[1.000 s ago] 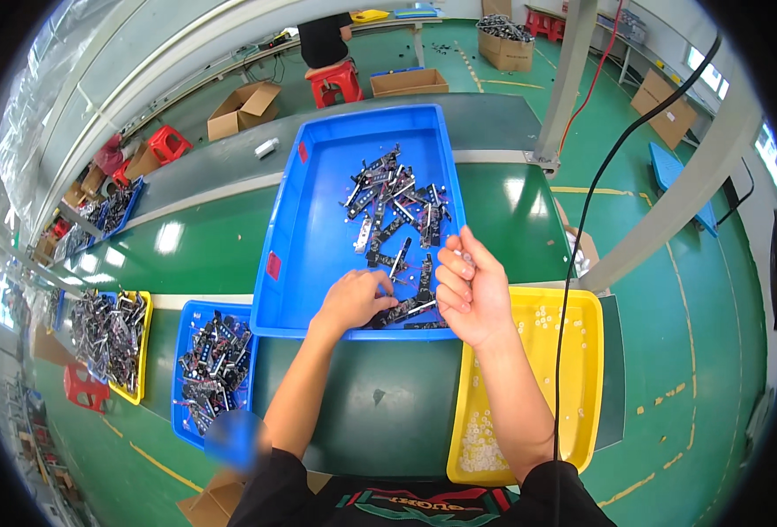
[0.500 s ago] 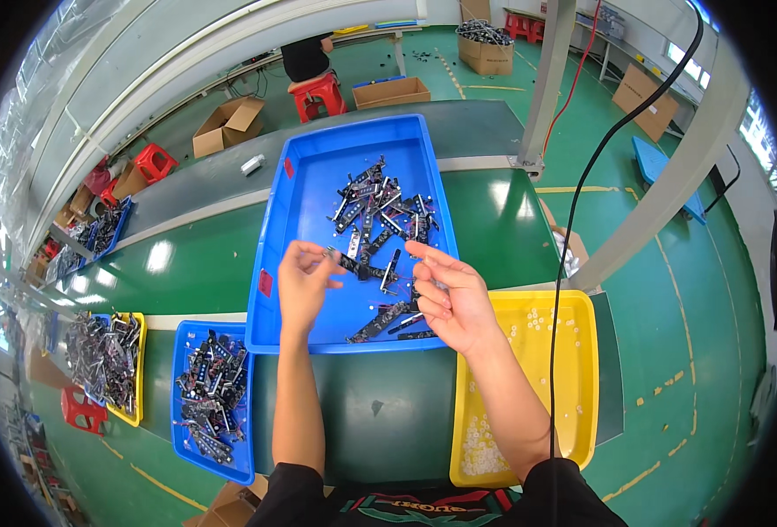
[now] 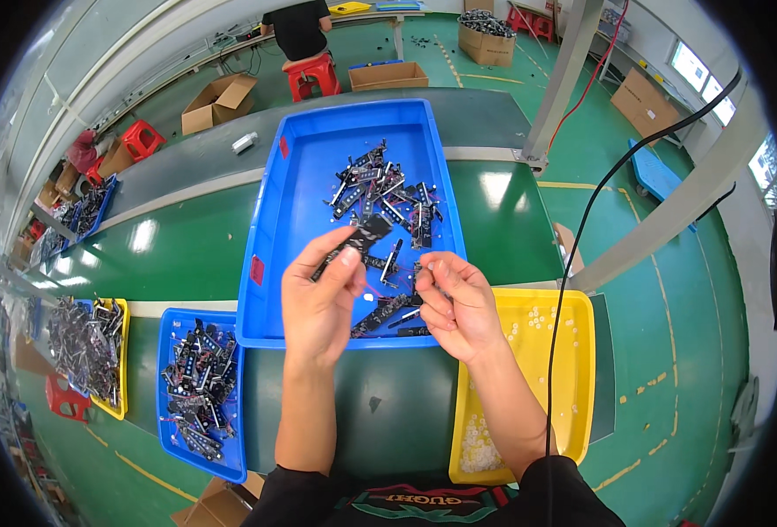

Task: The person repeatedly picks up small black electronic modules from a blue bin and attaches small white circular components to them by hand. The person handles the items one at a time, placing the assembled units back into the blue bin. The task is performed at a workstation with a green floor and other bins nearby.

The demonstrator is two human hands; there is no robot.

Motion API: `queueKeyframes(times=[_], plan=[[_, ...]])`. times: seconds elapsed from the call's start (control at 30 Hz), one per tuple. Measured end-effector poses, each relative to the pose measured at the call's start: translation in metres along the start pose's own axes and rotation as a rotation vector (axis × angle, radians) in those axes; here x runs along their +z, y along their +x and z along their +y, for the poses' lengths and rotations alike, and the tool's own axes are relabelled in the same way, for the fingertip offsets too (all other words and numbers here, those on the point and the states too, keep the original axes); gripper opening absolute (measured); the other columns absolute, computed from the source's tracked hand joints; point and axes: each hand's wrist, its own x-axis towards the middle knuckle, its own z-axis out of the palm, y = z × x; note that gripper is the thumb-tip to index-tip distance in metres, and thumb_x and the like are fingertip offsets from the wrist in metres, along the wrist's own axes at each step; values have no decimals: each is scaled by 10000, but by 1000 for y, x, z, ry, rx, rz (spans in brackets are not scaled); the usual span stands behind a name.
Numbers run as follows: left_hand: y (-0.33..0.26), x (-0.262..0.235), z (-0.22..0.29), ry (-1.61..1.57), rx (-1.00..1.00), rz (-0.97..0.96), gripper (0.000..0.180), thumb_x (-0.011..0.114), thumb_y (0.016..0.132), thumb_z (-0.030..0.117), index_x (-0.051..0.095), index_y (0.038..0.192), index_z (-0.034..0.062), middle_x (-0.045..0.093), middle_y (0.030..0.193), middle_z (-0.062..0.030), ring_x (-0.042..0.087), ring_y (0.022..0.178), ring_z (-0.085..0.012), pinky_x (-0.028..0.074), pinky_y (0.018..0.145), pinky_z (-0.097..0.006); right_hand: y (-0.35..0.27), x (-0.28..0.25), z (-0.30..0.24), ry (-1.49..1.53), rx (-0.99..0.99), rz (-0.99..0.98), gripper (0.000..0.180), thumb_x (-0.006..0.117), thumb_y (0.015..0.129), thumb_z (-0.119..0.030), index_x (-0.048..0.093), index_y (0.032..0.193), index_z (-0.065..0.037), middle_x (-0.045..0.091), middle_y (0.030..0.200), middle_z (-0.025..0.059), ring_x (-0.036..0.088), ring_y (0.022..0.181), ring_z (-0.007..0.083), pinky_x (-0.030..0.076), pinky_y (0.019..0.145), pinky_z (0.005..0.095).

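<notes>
From my remote station I see the left hand (image 3: 316, 294) gripping a black strip (image 3: 369, 234) between thumb and fingers, above the large blue tray (image 3: 305, 189). The right hand (image 3: 460, 307), beside it, has curled fingers; I cannot tell whether they hold anything. Near right: a yellow tray (image 3: 571, 369) with small white pieces (image 3: 479, 450).

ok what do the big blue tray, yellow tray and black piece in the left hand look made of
Big blue tray: probably moulded plastic, smooth, judging by the even colour across floor and walls. Yellow tray: likely similar plastic, smooth, evenly coloured with rounded corners. Black piece: perhaps plastic, its surface mostly dull, but the left hand partly covers it.
</notes>
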Motion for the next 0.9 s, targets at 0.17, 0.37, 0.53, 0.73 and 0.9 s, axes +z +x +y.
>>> queueKeyframes(times=[0.17,0.37,0.53,0.73,0.9], plan=[[-1,5,-7,-141,-114,44,274,596,842,19,542,1108,-18,612,863,-87,572,687,-108,486,592,-212,-6,20,0,-136,23,32,192,541,882,-67,606,1051,-2,629,890,172,313,439,24,278,372,161],[-7,15,-5,-407,-159,-8,275,539,860,-17,477,1126,11,612,941,-124,619,791,-154,538,731,-234,-13,26,0,-214,-74,25,197,539,878,-42,609,1052,18,624,906,189,310,432,20,277,382,171],[-24,27,-5,-367,-63,-80,324,569,830,-39,452,1122,41,622,952,-127,625,818,-171,529,753,-265,-21,36,-4,-265,-90,-25,205,568,847,0,610,1042,48,621,879,144,333,438,27,271,398,184],[-32,35,-8,-76,235,-89,365,641,771,-60,439,1061,32,632,937,-157,631,855,-197,515,750,-274,-27,46,-4,-380,-227,-12,119,564,815,41,578,932,59,596,837,184,358,439,46,267,374,181],[-36,37,-12,302,461,-57,370,645,755,-92,394,1010,3,624,926,-209,640,876,-232,527,753,-299,-30,48,-6,-407,-317,-26,73,594,820,24,573,889,34,624,833,158,416,482,40,293,403,175]])
